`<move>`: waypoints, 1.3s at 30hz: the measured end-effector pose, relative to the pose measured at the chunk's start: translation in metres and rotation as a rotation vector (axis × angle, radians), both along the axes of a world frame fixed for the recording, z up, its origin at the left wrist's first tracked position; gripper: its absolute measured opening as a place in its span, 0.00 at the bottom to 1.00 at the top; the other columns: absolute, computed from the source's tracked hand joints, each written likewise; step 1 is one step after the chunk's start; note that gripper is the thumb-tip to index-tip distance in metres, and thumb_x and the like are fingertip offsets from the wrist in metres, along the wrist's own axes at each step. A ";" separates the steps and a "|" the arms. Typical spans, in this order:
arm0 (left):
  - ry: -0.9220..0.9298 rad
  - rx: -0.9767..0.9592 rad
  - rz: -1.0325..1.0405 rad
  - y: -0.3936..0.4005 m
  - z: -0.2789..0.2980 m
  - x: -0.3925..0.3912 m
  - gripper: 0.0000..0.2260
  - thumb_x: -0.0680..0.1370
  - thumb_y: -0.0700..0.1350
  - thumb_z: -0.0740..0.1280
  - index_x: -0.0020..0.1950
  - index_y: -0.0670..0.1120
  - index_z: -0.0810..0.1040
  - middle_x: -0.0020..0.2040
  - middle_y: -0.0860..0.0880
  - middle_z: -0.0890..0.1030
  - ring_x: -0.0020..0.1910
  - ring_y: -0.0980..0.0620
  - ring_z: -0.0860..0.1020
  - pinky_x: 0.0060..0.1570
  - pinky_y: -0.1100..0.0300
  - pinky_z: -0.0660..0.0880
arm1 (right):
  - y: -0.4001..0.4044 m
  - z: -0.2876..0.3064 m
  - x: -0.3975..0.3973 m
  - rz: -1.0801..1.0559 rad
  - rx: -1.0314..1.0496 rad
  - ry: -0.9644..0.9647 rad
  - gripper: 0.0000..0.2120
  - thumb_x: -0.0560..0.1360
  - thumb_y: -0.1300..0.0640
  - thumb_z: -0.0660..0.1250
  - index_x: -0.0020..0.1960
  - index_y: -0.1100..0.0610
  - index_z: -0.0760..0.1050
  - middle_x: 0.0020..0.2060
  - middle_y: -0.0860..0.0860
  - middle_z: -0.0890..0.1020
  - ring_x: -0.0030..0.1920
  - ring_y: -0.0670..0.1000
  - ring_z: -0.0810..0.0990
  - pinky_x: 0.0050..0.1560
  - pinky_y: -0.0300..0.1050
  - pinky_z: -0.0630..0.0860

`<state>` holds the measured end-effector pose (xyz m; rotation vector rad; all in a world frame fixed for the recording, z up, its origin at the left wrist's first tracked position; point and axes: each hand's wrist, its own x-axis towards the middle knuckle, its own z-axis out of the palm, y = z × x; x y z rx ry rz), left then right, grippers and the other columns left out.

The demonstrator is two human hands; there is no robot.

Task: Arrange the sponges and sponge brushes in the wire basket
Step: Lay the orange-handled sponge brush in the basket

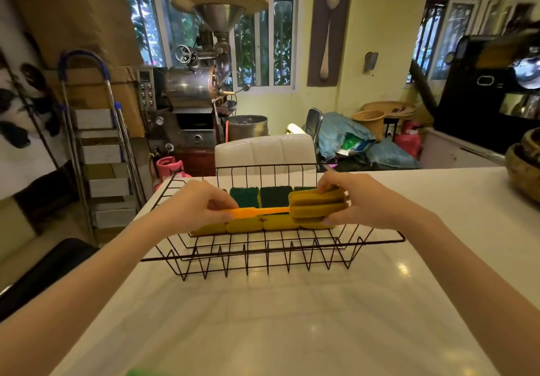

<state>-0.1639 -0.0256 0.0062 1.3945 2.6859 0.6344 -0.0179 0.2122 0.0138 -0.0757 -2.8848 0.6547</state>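
A black wire basket [263, 261] stands on the white table. Several yellow sponges [244, 225] with green scouring tops [245, 196] lie side by side in it. A sponge brush [317, 204] with an orange handle and a yellow sponge head is held level just above those sponges. My left hand [201, 204] pinches the handle's end on the left. My right hand [362, 200] grips the sponge head on the right, fingers above and thumb beneath.
The glossy white table [263, 317] stretches toward me. A white chair back [264, 150] rises behind the basket. Woven bowls [524, 168] sit at the table's far right edge. A stepladder [99, 147] and a metal machine [193, 89] stand further back.
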 end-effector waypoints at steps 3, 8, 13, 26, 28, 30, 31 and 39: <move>-0.013 -0.152 -0.018 0.010 -0.011 -0.012 0.11 0.73 0.44 0.68 0.55 0.49 0.80 0.48 0.52 0.82 0.45 0.57 0.78 0.51 0.62 0.77 | 0.008 -0.010 -0.017 -0.038 0.054 -0.164 0.19 0.65 0.52 0.74 0.51 0.45 0.69 0.51 0.49 0.75 0.50 0.51 0.74 0.47 0.43 0.72; 0.017 -0.359 -0.099 0.024 -0.027 -0.014 0.10 0.73 0.44 0.67 0.54 0.51 0.78 0.46 0.55 0.80 0.43 0.59 0.76 0.46 0.67 0.74 | 0.011 -0.024 -0.035 -0.048 0.193 -0.300 0.16 0.66 0.51 0.73 0.48 0.46 0.68 0.49 0.48 0.73 0.50 0.50 0.73 0.46 0.43 0.71; 0.159 -0.424 -0.085 0.032 -0.029 -0.011 0.08 0.75 0.44 0.65 0.53 0.50 0.78 0.45 0.51 0.81 0.42 0.54 0.77 0.42 0.63 0.74 | 0.011 -0.024 -0.038 -0.046 0.223 -0.347 0.12 0.66 0.50 0.72 0.44 0.49 0.71 0.46 0.49 0.75 0.47 0.50 0.74 0.43 0.41 0.71; 0.085 -0.396 -0.128 0.036 -0.033 -0.013 0.10 0.76 0.42 0.64 0.54 0.46 0.80 0.50 0.49 0.84 0.45 0.53 0.80 0.52 0.62 0.76 | 0.005 -0.021 -0.035 -0.090 0.350 -0.337 0.12 0.70 0.53 0.69 0.52 0.53 0.75 0.45 0.50 0.76 0.46 0.50 0.74 0.41 0.40 0.69; 0.058 -0.411 -0.132 0.035 -0.031 -0.011 0.10 0.75 0.42 0.64 0.56 0.46 0.79 0.51 0.48 0.83 0.47 0.53 0.80 0.53 0.62 0.75 | 0.005 -0.021 -0.035 -0.085 0.325 -0.353 0.13 0.71 0.53 0.68 0.55 0.54 0.75 0.47 0.51 0.76 0.46 0.50 0.73 0.41 0.39 0.69; 0.035 -0.424 -0.134 0.032 -0.027 -0.009 0.11 0.75 0.43 0.64 0.57 0.47 0.79 0.52 0.49 0.82 0.48 0.53 0.79 0.55 0.60 0.75 | 0.007 -0.017 -0.033 -0.073 0.271 -0.366 0.15 0.70 0.52 0.69 0.56 0.53 0.74 0.51 0.52 0.77 0.49 0.50 0.73 0.44 0.40 0.69; 0.031 -0.421 -0.137 0.030 -0.024 -0.008 0.11 0.76 0.44 0.64 0.56 0.47 0.79 0.52 0.49 0.82 0.49 0.53 0.79 0.55 0.59 0.76 | 0.008 -0.014 -0.031 -0.071 0.243 -0.361 0.16 0.70 0.52 0.69 0.56 0.52 0.73 0.54 0.52 0.77 0.51 0.51 0.74 0.47 0.41 0.71; 0.011 -0.234 -0.061 0.007 0.003 0.011 0.16 0.76 0.47 0.63 0.64 0.52 0.71 0.61 0.52 0.77 0.56 0.57 0.75 0.54 0.65 0.69 | 0.001 0.007 -0.014 -0.019 0.145 -0.130 0.23 0.70 0.52 0.70 0.63 0.50 0.68 0.60 0.51 0.75 0.56 0.50 0.73 0.50 0.41 0.70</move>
